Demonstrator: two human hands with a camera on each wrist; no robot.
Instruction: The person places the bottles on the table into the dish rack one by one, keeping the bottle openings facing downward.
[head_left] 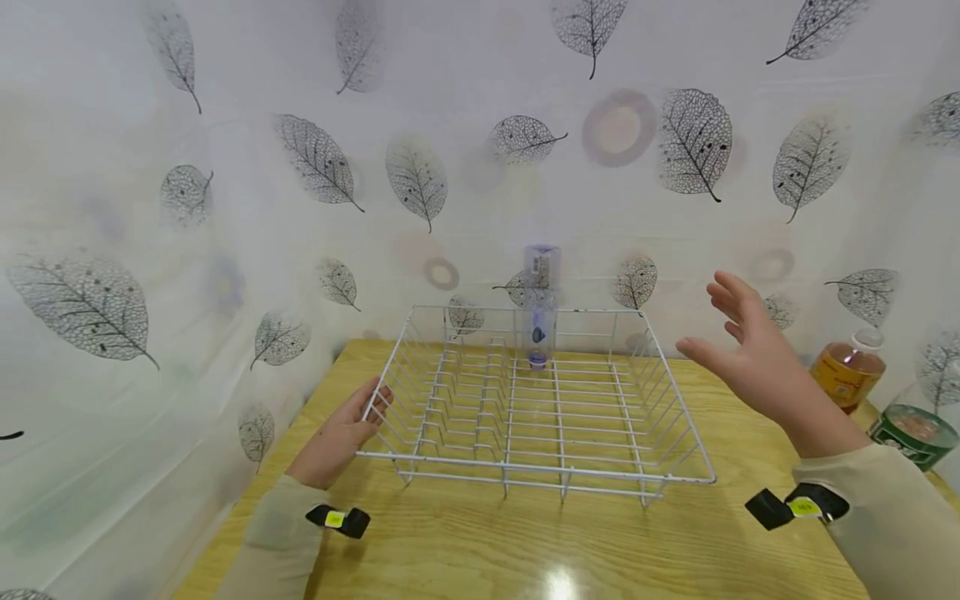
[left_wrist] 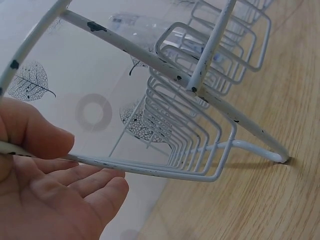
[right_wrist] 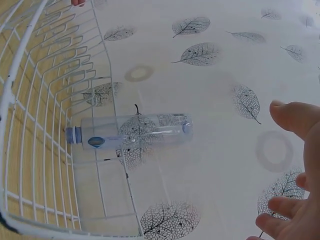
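A white wire dish rack [head_left: 558, 417] stands on the wooden table, its coating chipped in the left wrist view. My left hand [head_left: 351, 433] holds its left side; in the left wrist view the thumb [left_wrist: 37, 132] lies over a rim wire with the fingers stretched out beyond it. Cap down, a clear plastic bottle [head_left: 540, 308] stands upside down at the back of the rack; its blue cap [right_wrist: 74, 135] meets the wires. To the rack's right, my right hand [head_left: 757, 367] hovers in the air, fingers spread and holding nothing.
A bottle of amber liquid [head_left: 847, 371] and a clear bottle with a green label [head_left: 915, 433] stand at the right of the table [head_left: 465, 550]. A leaf-patterned curtain [head_left: 465, 192] hangs behind and along the left side.
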